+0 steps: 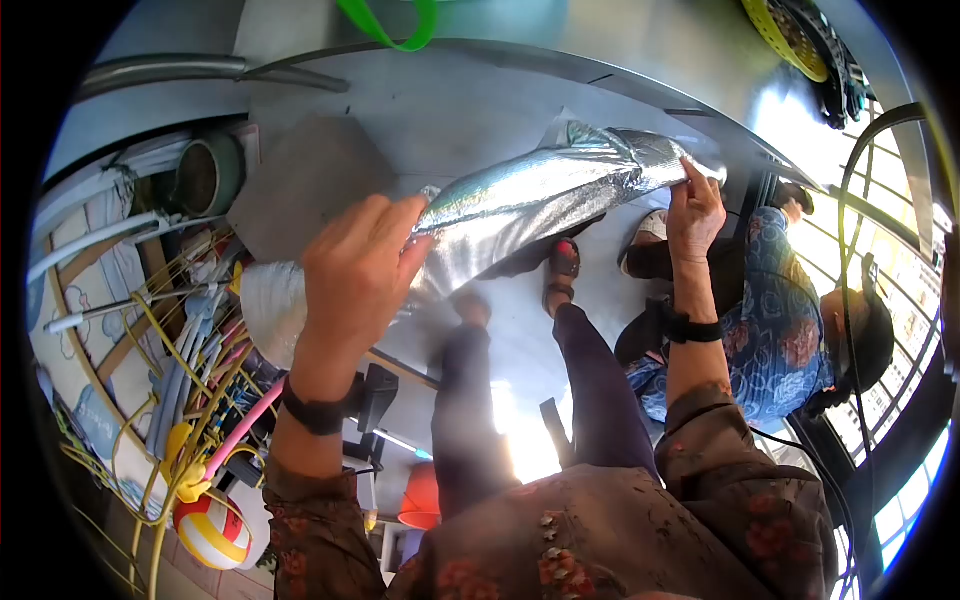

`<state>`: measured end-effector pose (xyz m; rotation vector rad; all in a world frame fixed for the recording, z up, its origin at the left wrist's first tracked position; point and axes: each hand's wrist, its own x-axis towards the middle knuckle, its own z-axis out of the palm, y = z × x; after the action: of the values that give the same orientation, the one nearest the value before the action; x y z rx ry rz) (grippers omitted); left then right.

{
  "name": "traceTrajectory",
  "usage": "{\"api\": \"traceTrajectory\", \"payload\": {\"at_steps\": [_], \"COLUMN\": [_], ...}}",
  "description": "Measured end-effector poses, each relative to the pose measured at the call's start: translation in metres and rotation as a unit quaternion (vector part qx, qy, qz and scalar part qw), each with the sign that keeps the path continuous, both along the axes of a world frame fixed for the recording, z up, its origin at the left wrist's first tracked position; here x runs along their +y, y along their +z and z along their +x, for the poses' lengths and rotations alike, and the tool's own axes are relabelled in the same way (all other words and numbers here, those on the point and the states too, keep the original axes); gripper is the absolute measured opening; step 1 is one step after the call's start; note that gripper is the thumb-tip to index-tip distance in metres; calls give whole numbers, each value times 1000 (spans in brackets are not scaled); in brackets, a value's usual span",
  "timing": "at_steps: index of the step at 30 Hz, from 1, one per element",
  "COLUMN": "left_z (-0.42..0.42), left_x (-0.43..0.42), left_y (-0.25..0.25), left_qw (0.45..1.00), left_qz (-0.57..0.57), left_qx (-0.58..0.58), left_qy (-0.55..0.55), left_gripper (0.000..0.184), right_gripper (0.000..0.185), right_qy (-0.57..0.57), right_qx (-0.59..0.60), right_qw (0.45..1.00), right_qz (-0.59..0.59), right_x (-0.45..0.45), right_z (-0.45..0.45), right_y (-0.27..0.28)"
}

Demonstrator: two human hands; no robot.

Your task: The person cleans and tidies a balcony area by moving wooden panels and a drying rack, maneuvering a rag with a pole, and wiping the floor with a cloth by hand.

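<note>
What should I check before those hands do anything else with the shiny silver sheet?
1. Left hand has hold of the silver sheet: ok, fingers and thumb grip it.
2. Right hand has hold too: ok, it pinches the sheet near its right end.
3. Sheet lies smooth: not ok, it is folded and wrinkled.
4. Nothing tucked inside the folds: cannot tell, they hide it.
5. Right side free of people: not ok, another person is there.

Shiny silvery material (pixel 525 195), rumpled, aloft

Desk (pixel 680 50): metal, glossy; yellow basket (pixel 772 36) toward right, green loop (pixel 422 28) at edge. Floor (pixel 440 110): pale; sandal (pixel 566 260) on it.
</note>
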<state>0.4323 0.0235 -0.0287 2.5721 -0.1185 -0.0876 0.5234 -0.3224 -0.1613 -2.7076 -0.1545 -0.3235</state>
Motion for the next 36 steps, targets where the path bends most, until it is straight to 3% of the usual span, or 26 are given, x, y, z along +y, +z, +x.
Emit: {"api": "traceTrajectory", "payload": {"at_steps": [3, 5, 7, 10, 13, 19, 22, 24, 29, 31, 33, 35, 36], "left_z": [27, 49, 67, 89, 92, 95, 108, 121, 150, 150, 149, 152, 155], "left_x": [-21, -29, -34, -47, -52, -47, -54, -58, -68, -73, -78, -84, -88], "left_y": [-19, -39, -55, -74, -94, -137, -151, -163, -209, -228, -250, -274, -276], "left_qw": [995, 986, 984, 975, 982, 980, 973, 976, 967, 968, 960, 954, 966], "left_qz": [49, 88, 96, 138, 136, 131, 179, 162, 104, 3, -57, -60, -52], "left_qx": [-77, -138, -147, -171, -132, -147, -128, -48, -105, -109, -89, -201, -190], "left_qy": [-31, -29, -36, -17, 25, 31, 73, 135, 209, 227, 258, 215, 169], "left_gripper": [35, 38, 40, 38, 39, 20, 14, 16, 21, 20, 21, 24, 31], "right_gripper": [25, 27, 29, 29, 28, 28, 28, 28, 18, 13, 13, 12, 10], "right_qy": [-83, -184, -189, -191, -203, -242, -252, -254, -250, -217, -214, -218, -198], "right_qx": [37, 123, 102, 73, 46, 48, 51, 46, -8, -38, -39, -60, -87], "right_qw": [995, 955, 959, 909, 867, 812, 774, 750, 688, 664, 674, 685, 701], "right_qz": [50, 196, 185, 364, 453, 529, 578, 609, 681, 714, 706, 693, 680], "right_x": [-23, -27, -32, -50, -61, -65, -64, -65, -67, -71, -74, -74, -73], "right_z": [-2, 0, 3, 10, 18, 44, 62, 76, 107, 114, 120, 130, 137], "right_y": [0, 1, -3, -24, -45, -67, -80, -90, -121, -139, -152, -162, -159]}}
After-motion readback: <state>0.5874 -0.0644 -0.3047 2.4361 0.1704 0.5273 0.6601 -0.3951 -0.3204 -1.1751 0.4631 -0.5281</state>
